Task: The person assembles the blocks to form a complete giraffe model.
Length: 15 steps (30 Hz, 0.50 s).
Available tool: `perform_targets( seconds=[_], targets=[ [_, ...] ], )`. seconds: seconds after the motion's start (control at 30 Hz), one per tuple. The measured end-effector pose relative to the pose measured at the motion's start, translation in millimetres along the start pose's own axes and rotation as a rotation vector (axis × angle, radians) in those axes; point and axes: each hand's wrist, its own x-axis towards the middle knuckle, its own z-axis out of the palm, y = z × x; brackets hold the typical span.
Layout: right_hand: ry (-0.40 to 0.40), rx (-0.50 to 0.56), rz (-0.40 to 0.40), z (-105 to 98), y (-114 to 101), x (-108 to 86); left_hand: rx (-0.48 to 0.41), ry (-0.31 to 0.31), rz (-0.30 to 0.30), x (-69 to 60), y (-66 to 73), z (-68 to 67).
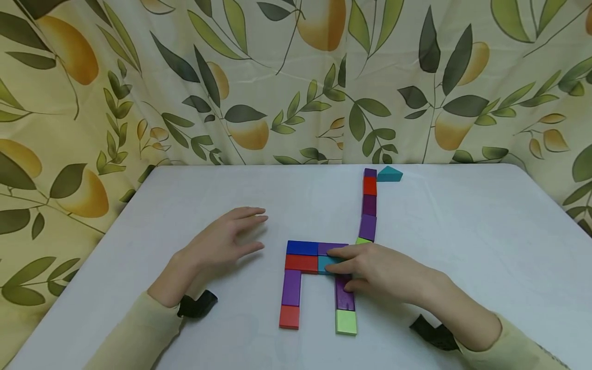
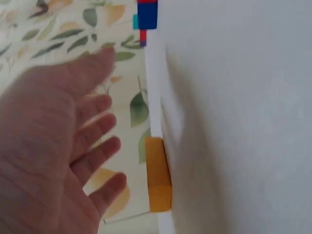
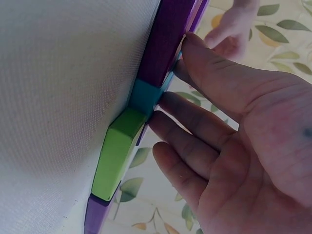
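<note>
Flat coloured blocks lie joined on the table. A blue block [image 1: 302,248] and a purple one form the upper row, over a red block [image 1: 300,263] and a teal block [image 1: 325,261]. Two legs run down, each purple, ending in a red block [image 1: 289,317] and a light green block [image 1: 346,324]. My right hand [image 1: 388,270] rests its fingertips on the teal and purple blocks at the right, with its fingers extended; it partly covers a green block [image 3: 119,153]. My left hand [image 1: 226,234] is held to the left of the blocks, fingers spread, holding nothing.
A column of purple and red blocks [image 1: 369,185] climbs to the table's back edge, with a teal triangular block [image 1: 390,174] beside its top. An orange block [image 2: 158,175] shows in the left wrist view. A patterned curtain [image 1: 296,103] hangs behind the white table [image 1: 485,231].
</note>
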Motion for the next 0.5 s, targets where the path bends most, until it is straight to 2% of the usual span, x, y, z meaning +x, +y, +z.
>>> perform_targets(
  seconds=[0.27,0.37,0.5],
  targets=[
    [-0.001,0.000,0.007,0,0,-0.4,-0.007,0.017,-0.169,-3.3,-20.5,-0.6],
    [0.000,0.002,0.008,1,0,-0.4,-0.017,0.012,-0.188,-4.9,-25.7,-0.3],
    [0.004,0.002,0.003,0,-1,-0.5,-0.020,0.019,-0.183,-6.2,-29.6,-0.1]
  ],
)
